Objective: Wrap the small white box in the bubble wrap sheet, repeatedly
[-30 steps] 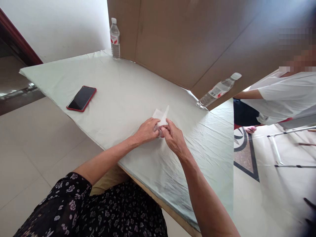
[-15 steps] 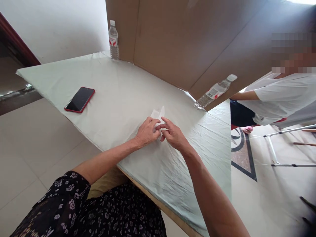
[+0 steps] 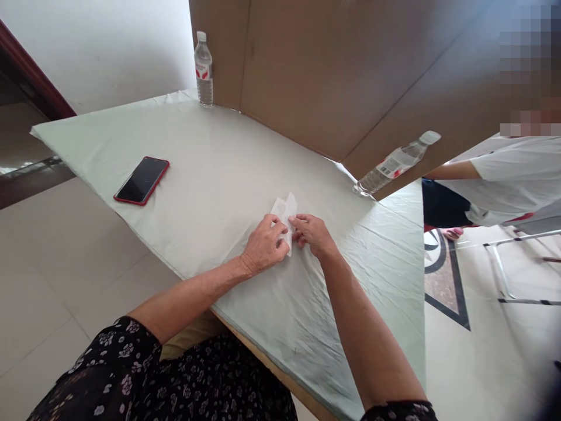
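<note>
A thin white tissue (image 3: 284, 207), folded and creased, lies on the cloth-covered table between my two hands. My left hand (image 3: 265, 245) rests over its left side with curled fingers closed on it. From the right, my right hand (image 3: 314, 234) pinches the tissue's edge between thumb and fingers. The tissue's upper corners stick out beyond my fingertips. Part of it is hidden under my left fingers.
A phone in a red case (image 3: 142, 180) lies left on the pale tablecloth (image 3: 210, 175). Two water bottles (image 3: 204, 70) stand against a brown cardboard panel (image 3: 307, 70) at the back. Beyond the right edge is a person in a white shirt (image 3: 512, 175).
My right hand has shifted slightly right and closed on the tissue's edge. More of the tissue shows between my hands. The view has shifted a little.
</note>
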`<act>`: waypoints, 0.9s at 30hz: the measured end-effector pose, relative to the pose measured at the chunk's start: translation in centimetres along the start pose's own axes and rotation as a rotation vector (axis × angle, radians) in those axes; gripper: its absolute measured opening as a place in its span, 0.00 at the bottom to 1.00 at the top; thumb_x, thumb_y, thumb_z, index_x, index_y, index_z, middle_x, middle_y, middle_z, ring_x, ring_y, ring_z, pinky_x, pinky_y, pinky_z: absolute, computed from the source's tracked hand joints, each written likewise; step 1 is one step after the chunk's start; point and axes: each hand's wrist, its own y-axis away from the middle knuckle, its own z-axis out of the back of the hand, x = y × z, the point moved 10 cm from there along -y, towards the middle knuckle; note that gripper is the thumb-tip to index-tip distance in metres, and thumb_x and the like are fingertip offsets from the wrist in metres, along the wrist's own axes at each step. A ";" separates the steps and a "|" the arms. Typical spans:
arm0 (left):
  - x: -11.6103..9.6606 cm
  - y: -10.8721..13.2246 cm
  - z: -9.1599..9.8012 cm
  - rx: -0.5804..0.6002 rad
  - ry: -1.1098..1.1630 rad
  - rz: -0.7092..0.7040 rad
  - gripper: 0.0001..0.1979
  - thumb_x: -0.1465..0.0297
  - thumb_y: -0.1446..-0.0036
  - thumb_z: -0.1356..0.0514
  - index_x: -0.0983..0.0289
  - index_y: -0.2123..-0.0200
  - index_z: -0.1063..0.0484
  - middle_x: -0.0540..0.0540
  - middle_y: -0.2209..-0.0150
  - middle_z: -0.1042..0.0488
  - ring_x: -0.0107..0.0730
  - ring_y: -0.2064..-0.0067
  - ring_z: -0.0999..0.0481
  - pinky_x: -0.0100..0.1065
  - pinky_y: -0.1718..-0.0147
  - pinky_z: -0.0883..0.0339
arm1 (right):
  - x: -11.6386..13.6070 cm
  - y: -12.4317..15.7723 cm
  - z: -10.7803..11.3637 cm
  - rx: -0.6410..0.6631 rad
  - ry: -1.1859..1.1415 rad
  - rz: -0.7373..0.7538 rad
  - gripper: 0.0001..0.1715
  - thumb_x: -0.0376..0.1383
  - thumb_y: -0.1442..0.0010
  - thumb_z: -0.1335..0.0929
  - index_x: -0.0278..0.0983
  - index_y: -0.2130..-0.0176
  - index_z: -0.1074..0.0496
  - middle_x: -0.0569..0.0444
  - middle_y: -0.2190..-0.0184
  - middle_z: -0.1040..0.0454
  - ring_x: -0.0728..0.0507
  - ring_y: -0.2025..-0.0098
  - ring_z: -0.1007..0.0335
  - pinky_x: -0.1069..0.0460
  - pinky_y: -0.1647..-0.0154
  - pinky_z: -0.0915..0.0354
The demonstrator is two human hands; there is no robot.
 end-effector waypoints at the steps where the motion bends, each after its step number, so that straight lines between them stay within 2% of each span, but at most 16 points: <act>1: -0.2 0.1 0.1 -0.005 -0.016 -0.018 0.16 0.75 0.48 0.44 0.65 0.55 0.27 0.61 0.48 0.32 0.34 0.59 0.26 0.35 0.58 0.28 | 0.2 -0.5 -0.4 0.012 0.012 0.007 0.21 0.43 0.52 0.24 0.34 0.63 0.30 0.59 0.83 0.31 0.49 0.84 0.37 0.55 0.89 0.46; 5: -2.0 0.4 0.3 -0.019 -0.156 -0.194 0.24 0.77 0.47 0.45 0.62 0.45 0.30 0.61 0.39 0.34 0.38 0.54 0.26 0.39 0.52 0.29 | 0.9 -2.1 -1.5 0.076 0.045 0.072 0.19 0.43 0.57 0.24 0.37 0.70 0.32 0.65 0.87 0.39 0.52 0.86 0.47 0.55 0.88 0.51; 8: -2.6 0.6 -0.2 0.032 -0.262 -0.269 0.20 0.76 0.45 0.45 0.62 0.49 0.27 0.60 0.42 0.29 0.40 0.56 0.26 0.39 0.56 0.30 | 0.9 -2.7 -1.6 0.086 0.078 0.108 0.17 0.42 0.58 0.25 0.39 0.74 0.35 0.65 0.86 0.41 0.53 0.84 0.49 0.55 0.85 0.54; 11: -2.5 0.4 -0.4 0.067 -0.277 -0.260 0.15 0.76 0.43 0.45 0.64 0.55 0.25 0.60 0.54 0.22 0.40 0.59 0.27 0.39 0.58 0.30 | 1.4 -2.9 -1.4 0.069 0.088 0.182 0.18 0.42 0.58 0.26 0.39 0.77 0.37 0.65 0.84 0.42 0.53 0.80 0.50 0.55 0.81 0.52; 14: -2.4 0.3 -0.3 0.048 -0.248 -0.254 0.14 0.78 0.44 0.45 0.65 0.58 0.24 0.59 0.59 0.21 0.40 0.59 0.27 0.39 0.58 0.30 | 2.2 -2.7 -1.7 0.075 0.011 0.250 0.16 0.43 0.57 0.27 0.38 0.78 0.36 0.63 0.82 0.39 0.52 0.78 0.49 0.54 0.78 0.49; 18: -2.2 0.2 0.2 -0.006 -0.185 -0.248 0.15 0.79 0.46 0.46 0.65 0.57 0.24 0.57 0.60 0.21 0.38 0.61 0.27 0.38 0.59 0.30 | 2.8 -2.2 -3.0 0.153 -0.222 0.259 0.16 0.44 0.56 0.26 0.38 0.69 0.28 0.60 0.75 0.30 0.49 0.73 0.39 0.53 0.70 0.40; 23: -1.2 0.3 1.1 -0.099 -0.159 -0.159 0.13 0.75 0.47 0.43 0.63 0.58 0.25 0.58 0.56 0.25 0.36 0.60 0.26 0.36 0.59 0.30 | 3.8 -0.3 -3.1 0.158 -0.388 0.342 0.17 0.44 0.54 0.26 0.40 0.64 0.27 0.58 0.69 0.25 0.47 0.66 0.31 0.50 0.59 0.34; 27: 0.0 0.5 2.3 -0.236 -0.192 -0.035 0.19 0.71 0.52 0.38 0.64 0.54 0.29 0.61 0.53 0.29 0.45 0.50 0.28 0.43 0.51 0.32 | 4.5 2.0 -2.8 0.148 -0.344 0.451 0.16 0.43 0.50 0.27 0.40 0.61 0.26 0.57 0.67 0.23 0.45 0.62 0.29 0.49 0.54 0.34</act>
